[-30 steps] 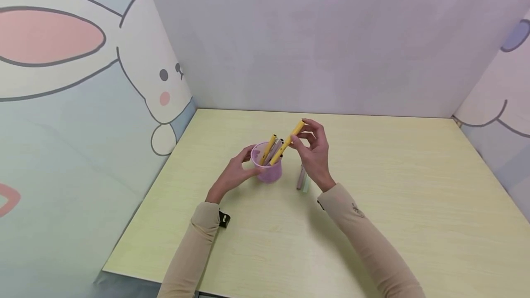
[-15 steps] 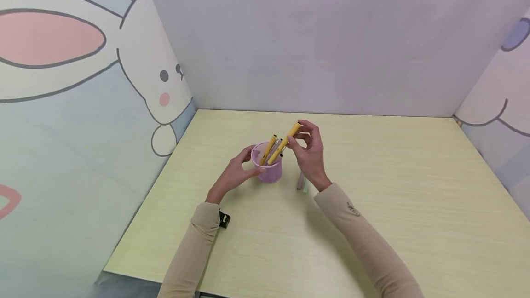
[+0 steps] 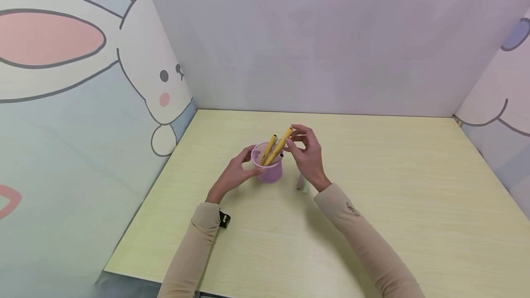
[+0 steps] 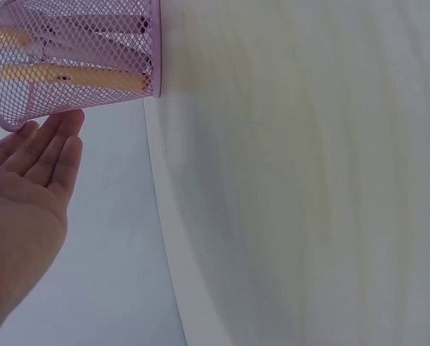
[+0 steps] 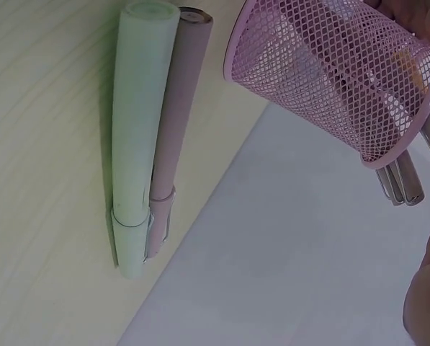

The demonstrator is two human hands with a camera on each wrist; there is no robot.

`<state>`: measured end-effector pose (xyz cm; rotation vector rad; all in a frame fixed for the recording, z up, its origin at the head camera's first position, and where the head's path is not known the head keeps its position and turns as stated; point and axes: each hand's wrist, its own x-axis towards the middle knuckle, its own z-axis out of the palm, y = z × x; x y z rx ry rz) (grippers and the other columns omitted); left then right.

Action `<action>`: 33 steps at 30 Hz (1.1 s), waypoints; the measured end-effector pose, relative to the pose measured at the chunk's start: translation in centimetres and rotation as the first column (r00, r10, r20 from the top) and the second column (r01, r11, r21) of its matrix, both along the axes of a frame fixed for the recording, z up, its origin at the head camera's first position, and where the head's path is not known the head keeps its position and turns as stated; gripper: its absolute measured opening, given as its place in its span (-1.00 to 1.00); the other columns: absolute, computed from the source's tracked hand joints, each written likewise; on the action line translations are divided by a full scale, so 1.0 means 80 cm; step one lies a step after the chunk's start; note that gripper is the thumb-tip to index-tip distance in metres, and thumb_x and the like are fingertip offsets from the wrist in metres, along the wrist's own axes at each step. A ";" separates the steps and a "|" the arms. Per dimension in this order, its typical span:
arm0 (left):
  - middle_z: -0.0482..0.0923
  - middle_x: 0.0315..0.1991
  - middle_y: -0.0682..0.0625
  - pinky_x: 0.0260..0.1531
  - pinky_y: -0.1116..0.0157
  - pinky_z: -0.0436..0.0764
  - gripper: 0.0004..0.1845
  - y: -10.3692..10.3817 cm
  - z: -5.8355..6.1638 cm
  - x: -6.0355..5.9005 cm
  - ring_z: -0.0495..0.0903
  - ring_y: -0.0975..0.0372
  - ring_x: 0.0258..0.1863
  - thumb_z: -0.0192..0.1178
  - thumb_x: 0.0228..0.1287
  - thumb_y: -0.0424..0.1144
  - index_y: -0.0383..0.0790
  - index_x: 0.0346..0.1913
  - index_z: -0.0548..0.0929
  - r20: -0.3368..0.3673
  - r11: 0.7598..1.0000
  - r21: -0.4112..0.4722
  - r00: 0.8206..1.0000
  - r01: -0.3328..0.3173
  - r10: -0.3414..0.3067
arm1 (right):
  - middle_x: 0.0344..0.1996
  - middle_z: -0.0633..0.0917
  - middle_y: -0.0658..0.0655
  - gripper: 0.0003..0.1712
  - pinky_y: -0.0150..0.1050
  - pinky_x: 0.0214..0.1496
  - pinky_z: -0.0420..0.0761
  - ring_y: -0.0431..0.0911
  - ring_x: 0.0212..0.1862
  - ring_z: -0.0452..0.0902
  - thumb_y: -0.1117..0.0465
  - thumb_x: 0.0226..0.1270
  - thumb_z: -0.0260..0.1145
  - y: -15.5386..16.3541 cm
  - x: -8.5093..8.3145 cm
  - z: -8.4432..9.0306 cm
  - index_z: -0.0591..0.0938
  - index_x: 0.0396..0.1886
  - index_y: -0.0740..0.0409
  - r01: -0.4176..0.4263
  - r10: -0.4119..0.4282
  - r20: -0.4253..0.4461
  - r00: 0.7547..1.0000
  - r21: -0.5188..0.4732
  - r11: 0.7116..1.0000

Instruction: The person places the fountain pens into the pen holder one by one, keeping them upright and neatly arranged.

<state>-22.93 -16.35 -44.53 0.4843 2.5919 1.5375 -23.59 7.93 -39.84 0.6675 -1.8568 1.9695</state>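
My left hand (image 3: 233, 174) holds a pink mesh pen cup (image 3: 270, 175) on the table, thumb at the near rim and fingers on its far side. My right hand (image 3: 308, 156) pinches a yellow pen (image 3: 284, 140) near its upper end; the lower end is inside the cup. Another yellow pen (image 3: 268, 148) leans in the cup beside greyish-mauve pens, whose metal clips (image 5: 395, 180) stick out past the rim in the right wrist view. In the left wrist view, pens show through the mesh, with the left fingers (image 4: 63, 155) along the cup's side.
A pale green pen (image 5: 139, 115) and a mauve pen (image 5: 178, 108) lie side by side on the light wooden table (image 3: 393, 197), just right of the cup. A plain wall (image 3: 323, 40) stands behind, and a rabbit-printed wall (image 3: 83, 151) is at the left.
My right hand has moved left and slightly down, and the yellow pen it pinches has gone deeper into the cup. The left hand and cup have stayed put.
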 end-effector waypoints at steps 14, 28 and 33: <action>0.44 0.42 -0.10 0.34 -0.13 0.39 -0.14 -0.001 -0.001 0.001 0.43 -0.03 0.36 0.45 0.30 -0.01 -0.11 0.57 0.30 -0.005 1.000 -0.001 1.000 0.011 -0.011 | -0.03 0.45 0.60 -0.61 -0.14 -0.16 0.75 0.00 -0.09 0.58 0.62 0.39 0.24 0.011 0.020 0.014 0.50 0.19 0.59 0.025 -0.025 -0.002 1.000 0.034 0.999; 0.43 0.42 -0.12 0.35 -0.14 0.38 -0.11 -0.002 -0.001 0.003 0.42 -0.05 0.38 0.45 0.28 0.03 -0.12 0.58 0.28 0.005 1.000 -0.016 1.000 0.011 -0.011 | -0.02 0.50 0.42 -0.55 -0.21 -0.15 0.75 -0.01 -0.05 0.58 0.58 0.41 0.27 0.033 -0.001 -0.025 0.50 0.27 0.47 0.065 -0.065 0.036 0.997 0.018 0.998; 0.43 0.42 -0.13 0.33 -0.16 0.39 -0.10 -0.003 -0.001 0.004 0.42 -0.06 0.37 0.46 0.28 0.04 -0.12 0.57 0.28 0.005 1.000 -0.025 1.000 0.005 -0.005 | -0.09 0.54 0.22 -0.58 -0.19 -0.16 0.75 -0.04 -0.07 0.61 0.56 0.42 0.28 0.040 -0.001 -0.027 0.51 0.24 0.49 0.078 -0.077 0.039 0.996 -0.005 0.997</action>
